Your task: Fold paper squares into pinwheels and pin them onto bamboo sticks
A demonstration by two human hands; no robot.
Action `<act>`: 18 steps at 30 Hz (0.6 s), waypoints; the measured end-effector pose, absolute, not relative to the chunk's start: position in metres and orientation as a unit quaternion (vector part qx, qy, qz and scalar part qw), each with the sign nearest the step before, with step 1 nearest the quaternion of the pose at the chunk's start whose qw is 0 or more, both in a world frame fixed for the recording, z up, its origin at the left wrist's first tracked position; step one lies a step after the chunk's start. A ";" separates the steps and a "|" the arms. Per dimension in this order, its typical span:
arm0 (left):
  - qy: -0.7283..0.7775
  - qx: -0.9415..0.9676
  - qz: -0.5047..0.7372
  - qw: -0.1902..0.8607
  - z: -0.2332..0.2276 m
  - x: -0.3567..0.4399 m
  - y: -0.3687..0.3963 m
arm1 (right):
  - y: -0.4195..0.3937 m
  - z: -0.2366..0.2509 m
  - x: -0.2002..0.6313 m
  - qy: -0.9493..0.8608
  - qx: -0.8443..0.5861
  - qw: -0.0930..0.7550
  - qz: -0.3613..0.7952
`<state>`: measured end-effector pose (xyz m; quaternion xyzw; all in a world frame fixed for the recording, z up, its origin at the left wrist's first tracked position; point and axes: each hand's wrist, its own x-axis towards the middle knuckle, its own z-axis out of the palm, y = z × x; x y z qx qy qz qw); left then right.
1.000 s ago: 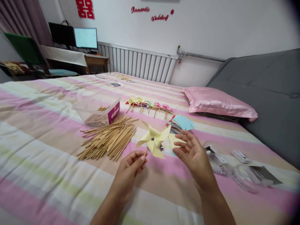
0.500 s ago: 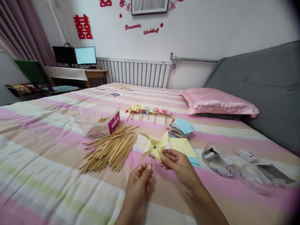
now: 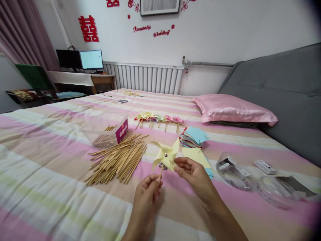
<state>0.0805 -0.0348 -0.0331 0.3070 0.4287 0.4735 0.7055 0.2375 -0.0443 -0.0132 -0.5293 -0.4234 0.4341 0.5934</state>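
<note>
Your left hand (image 3: pixel 148 191) pinches stick (image 3: pixel 161 174) below pinwheel (image 3: pixel 166 155); right hand (image 3: pixel 194 173) half-curled at blade (image 3: pixel 171 164), hold unclear. Likely light, crushable: grip stick.

Home bedroom: striped bedspread (image 3: pixel 62 207), pink pillow (image 3: pixel 235 108) at three o'clock, padded headboard (image 3: pixel 283 77) between two and three, radiator (image 3: pixel 144 77) at eleven, desk (image 3: pixel 102 80) at ten, wall lettering (image 3: pixel 155 34) "Romantic Wedding" at twelve.
</note>
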 end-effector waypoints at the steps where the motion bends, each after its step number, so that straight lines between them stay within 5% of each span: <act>1: 0.431 0.304 0.476 0.703 -0.033 0.080 -0.034 | -0.044 -0.014 0.239 -0.417 -0.539 0.598 0.422; 18: 0.419 0.327 0.494 0.688 -0.033 0.082 -0.035 | -0.044 -0.015 0.226 -0.436 -0.543 0.583 0.418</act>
